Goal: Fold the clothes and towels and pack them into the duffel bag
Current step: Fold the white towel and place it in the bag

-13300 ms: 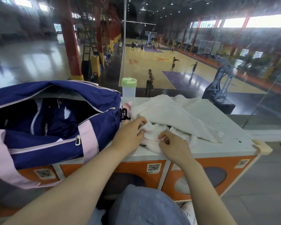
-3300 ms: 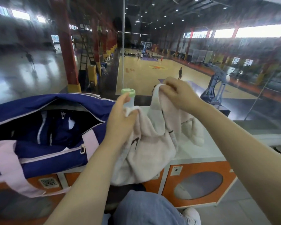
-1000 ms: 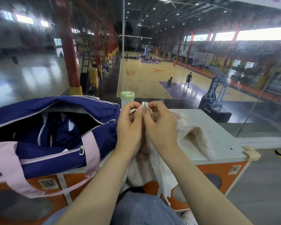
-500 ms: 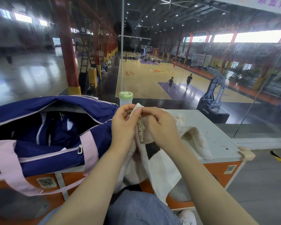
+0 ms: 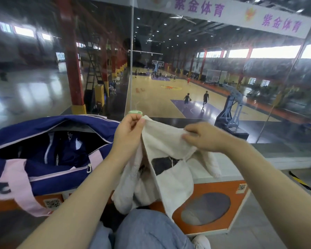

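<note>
While my left hand (image 5: pixel 128 130) and right hand (image 5: pixel 203 136) pinch the towel (image 5: pixel 171 169) taut, it hides the bottle (image 5: pixel 135 112); the open bag (image 5: pixel 48 151) sits left.

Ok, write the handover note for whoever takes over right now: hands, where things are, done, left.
Left hand pinches one top corner of the white towel; right hand pinches the top edge further along.
The towel hangs unfolded in front of the orange and white cabinet, lower end near the lap.
The navy duffel bag lies unzipped on the cabinet at left, dark clothing already inside.
A green-lidded bottle stands behind the left hand.
Left: fold the towel, pack it.
</note>
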Tool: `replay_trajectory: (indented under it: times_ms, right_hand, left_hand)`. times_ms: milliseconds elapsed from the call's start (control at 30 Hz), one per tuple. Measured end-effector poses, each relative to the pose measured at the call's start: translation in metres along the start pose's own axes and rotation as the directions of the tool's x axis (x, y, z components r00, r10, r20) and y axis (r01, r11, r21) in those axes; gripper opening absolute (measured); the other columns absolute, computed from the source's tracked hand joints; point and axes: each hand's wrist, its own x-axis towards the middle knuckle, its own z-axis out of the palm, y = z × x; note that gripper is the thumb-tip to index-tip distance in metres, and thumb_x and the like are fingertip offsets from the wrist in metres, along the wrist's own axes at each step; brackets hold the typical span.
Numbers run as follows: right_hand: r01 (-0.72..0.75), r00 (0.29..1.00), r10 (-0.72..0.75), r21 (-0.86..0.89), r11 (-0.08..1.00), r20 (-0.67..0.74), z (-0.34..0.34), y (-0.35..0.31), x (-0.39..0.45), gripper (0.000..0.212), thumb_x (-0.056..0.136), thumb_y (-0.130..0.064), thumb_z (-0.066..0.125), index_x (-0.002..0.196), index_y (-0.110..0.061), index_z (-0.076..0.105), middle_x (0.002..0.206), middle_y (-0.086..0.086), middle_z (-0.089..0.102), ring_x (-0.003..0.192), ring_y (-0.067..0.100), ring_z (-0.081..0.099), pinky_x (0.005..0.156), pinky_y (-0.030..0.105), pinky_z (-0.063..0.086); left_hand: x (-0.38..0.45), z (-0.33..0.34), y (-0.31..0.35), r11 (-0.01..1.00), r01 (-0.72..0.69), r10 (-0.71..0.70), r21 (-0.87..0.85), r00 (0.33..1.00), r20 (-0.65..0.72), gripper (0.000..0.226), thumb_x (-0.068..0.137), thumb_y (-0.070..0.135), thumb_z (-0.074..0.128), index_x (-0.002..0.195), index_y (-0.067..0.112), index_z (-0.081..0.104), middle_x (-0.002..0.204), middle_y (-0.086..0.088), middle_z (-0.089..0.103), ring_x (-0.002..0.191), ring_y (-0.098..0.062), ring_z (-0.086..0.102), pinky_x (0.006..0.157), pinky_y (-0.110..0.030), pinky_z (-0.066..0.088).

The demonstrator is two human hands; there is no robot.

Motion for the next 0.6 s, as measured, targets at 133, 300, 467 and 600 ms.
replay_trajectory:
  times_ms: [133, 300, 467, 600]
  right_hand:
    - [-0.034, 0.999, 0.030, -0.225, 0.974, -0.022, -0.057, -0.013, 0.008, 0.021, 0.090, -0.016, 0.047, 0.076, -0.006, 0.058, 0.074, 0.011, 0.059, 0.072, 0.027, 0.053, 0.060, 0.033, 0.037]
    - [-0.009, 0.988, 0.032, -0.147, 0.989, 0.152, -0.116, -0.032, -0.009, 0.044, 0.092, -0.040, 0.059, 0.052, -0.024, 0.060, 0.053, -0.010, 0.049, 0.051, 0.003, 0.045, 0.058, 0.025, 0.034]
    - [-0.032, 0.934, -0.097, 0.353, 0.935, 0.343, -0.128, -0.034, -0.034, 0.036, 0.095, -0.035, 0.053, 0.101, -0.006, 0.073, 0.105, 0.011, 0.071, 0.104, 0.029, 0.065, 0.102, 0.035, 0.048]
    - [-0.091, 0.886, -0.065, 0.309, 0.947, 0.460, -0.126, -0.037, -0.039, 0.041, 0.089, -0.043, 0.054, 0.107, -0.010, 0.071, 0.102, 0.004, 0.070, 0.087, 0.012, 0.062, 0.082, 0.023, 0.053]
  left_hand:
    - [0.021, -0.009, 0.039, 0.993, -0.066, 0.067, 0.096, 0.998, -0.009, 0.013, 0.099, 0.025, 0.050, 0.106, 0.017, 0.058, 0.095, 0.007, 0.063, 0.083, -0.004, 0.059, 0.070, -0.017, 0.046]
    - [0.060, -0.041, 0.092, 0.978, -0.108, 0.138, 0.180, 0.977, -0.163, 0.012, 0.098, 0.027, 0.045, 0.097, 0.021, 0.055, 0.087, 0.016, 0.055, 0.076, 0.004, 0.050, 0.068, -0.013, 0.044]
    - [0.088, -0.084, 0.116, 0.981, -0.045, 0.095, 0.187, 0.959, -0.267, 0.030, 0.085, 0.044, 0.047, 0.101, 0.025, 0.064, 0.106, 0.009, 0.067, 0.101, -0.012, 0.061, 0.091, -0.034, 0.050]
    - [0.097, -0.101, 0.127, 0.959, -0.033, 0.114, 0.283, 0.956, -0.272, 0.038, 0.083, 0.041, 0.042, 0.105, 0.019, 0.065, 0.113, 0.009, 0.065, 0.106, -0.013, 0.059, 0.090, -0.033, 0.046]
